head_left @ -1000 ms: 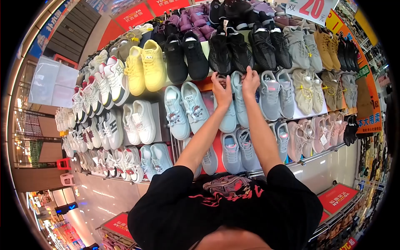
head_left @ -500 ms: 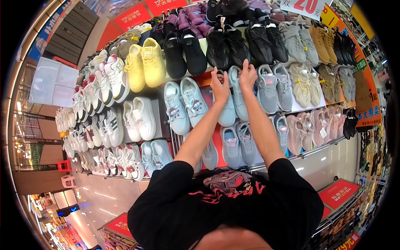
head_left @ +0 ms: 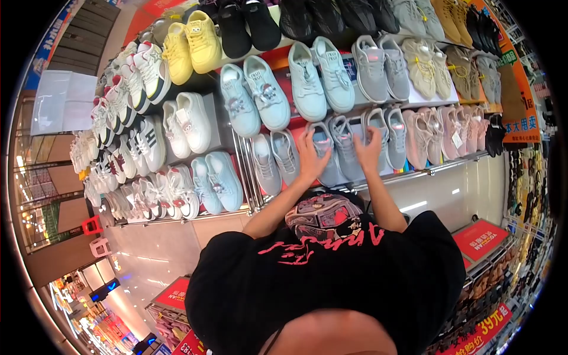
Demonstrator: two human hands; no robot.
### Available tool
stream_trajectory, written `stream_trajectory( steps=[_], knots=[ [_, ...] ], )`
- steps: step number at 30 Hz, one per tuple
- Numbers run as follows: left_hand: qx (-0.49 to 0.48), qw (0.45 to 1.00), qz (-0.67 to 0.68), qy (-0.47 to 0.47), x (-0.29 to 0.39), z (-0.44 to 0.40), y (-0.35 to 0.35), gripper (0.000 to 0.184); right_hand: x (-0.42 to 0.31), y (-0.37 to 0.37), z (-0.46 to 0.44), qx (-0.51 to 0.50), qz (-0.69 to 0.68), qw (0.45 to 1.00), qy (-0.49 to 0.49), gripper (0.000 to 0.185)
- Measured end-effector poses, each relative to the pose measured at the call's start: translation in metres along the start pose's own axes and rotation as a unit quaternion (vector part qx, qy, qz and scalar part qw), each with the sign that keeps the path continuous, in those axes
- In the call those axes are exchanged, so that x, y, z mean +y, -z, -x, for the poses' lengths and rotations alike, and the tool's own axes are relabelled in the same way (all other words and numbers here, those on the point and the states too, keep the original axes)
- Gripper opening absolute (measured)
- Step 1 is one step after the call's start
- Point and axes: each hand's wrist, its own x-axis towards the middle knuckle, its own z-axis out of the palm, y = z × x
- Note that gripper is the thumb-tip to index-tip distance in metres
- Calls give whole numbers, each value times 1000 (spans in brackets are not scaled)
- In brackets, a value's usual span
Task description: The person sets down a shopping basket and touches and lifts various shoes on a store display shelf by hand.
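Observation:
My left hand [head_left: 311,155], fingers spread, touches the left shoe of a grey-blue pair [head_left: 343,151] in the lower row. On that pair's right side is my right hand [head_left: 369,151], its fingers apart and curved between this pair and the neighbouring grey pair [head_left: 394,139]. Neither hand grips a shoe. Just above stand a pale blue pair with laces [head_left: 307,83] and, to its left, a pale blue pair with charms [head_left: 269,97]. A grey pair with pink labels [head_left: 371,68] is at their right.
Yellow shoes [head_left: 204,44] and black shoes [head_left: 260,23] line the upper row. White sneakers [head_left: 192,127] fill the left side, pink ones [head_left: 417,139] the right. A metal rail [head_left: 438,168] edges the rack; red signs [head_left: 480,239] stand lower right.
Both hands have come down from the pale blue pair in the middle row to the grey-blue pair below, and that upper pair is now uncovered. The view has shifted, with the rack higher in it.

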Motion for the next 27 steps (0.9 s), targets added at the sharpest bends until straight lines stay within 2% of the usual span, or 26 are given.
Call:
stream_trajectory(
  steps=[1, 3, 4, 6, 9, 11, 13, 16, 19, 27],
  knots=[
    [-38, 998, -39, 10, 0, 16, 1, 78, 6, 10, 20, 0, 5, 1000, -1, 49],
    [-77, 994, -75, 20, 0, 27, 6, 79, 10, 23, 51, -93, 60, 989, 103, 67],
    [-96, 992, -83, -17, -3, 25, 10, 79, 10, 25, 63, -94, 63, 988, 100, 67],
    [-120, 987, -82, -72, -13, 18, 10, 79, 10, 23, 80, -143, 93, 983, 67, 79],
    [-147, 984, -85, -54, -20, 16, 7, 79, 30, 10, 92, -149, 93, 984, 31, 83],
    [-142, 985, -87, -48, -15, 16, 8, 73, 33, 0, 96, -137, 87, 986, 30, 82],
    [-114, 987, -102, -40, -14, 17, 8, 70, 33, -8, 98, -85, 80, 992, 43, 81],
    [-97, 990, -103, -20, -17, 15, 10, 60, 33, -21, 97, -81, 85, 992, 35, 80],
    [-119, 990, -69, -22, -20, 5, 16, 58, 31, -26, 98, -75, 98, 992, 28, 80],
    [-143, 986, -81, -38, -21, 7, 14, 52, 30, -14, 96, -83, 100, 991, 41, 81]
  ],
)
